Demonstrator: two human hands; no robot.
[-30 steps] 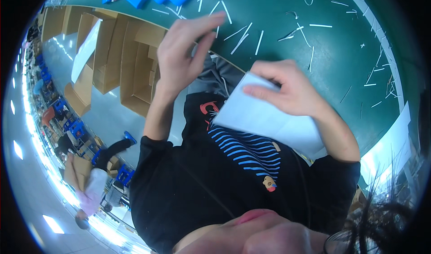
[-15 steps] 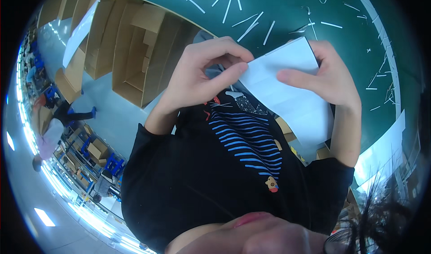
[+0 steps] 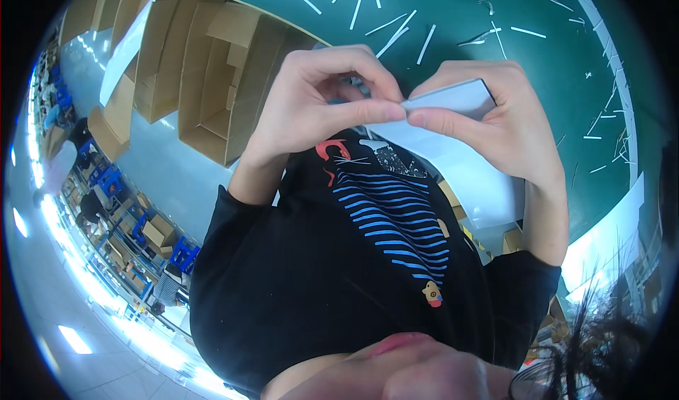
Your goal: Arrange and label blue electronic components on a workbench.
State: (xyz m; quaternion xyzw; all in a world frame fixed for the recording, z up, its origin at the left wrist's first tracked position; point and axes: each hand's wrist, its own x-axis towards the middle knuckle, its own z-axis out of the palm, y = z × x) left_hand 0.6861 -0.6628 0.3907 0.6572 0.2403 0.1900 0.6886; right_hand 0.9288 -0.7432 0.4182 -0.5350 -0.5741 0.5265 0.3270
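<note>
Black shirt [image 3: 283,280]: printed with blue stripes [image 3: 396,223], 1 small cartoon head [image 3: 432,294] and a red mark [image 3: 332,149]; whether that mark is lettering or drawing cannot be told.
Right hand [image 3: 513,124]: closed, the flat grey-white piece [image 3: 453,97] clasped between thumb and fingers.
Left hand [image 3: 311,103]: curled, thumb and forefinger pinched together on the piece's left corner, the 2 thumbs nearly meeting.
Flat grey-white piece: tilted between the hands, in front of the chest, dark along its right edge.
Pale sheet [image 3: 484,191]: hanging below the right hand, beside the forearm; whether it joins the piece is hidden.
Green table [image 3: 460,4]: beyond the hands, littered with thin white strips [image 3: 529,32].
Cardboard boxes [image 3: 201,92]: open, left of the table, with 1 white sheet [image 3: 127,53] leaning on them.
Far left: blue stools [image 3: 185,255], blurred people [image 3: 60,166], bright ceiling lights [image 3: 74,339].
</note>
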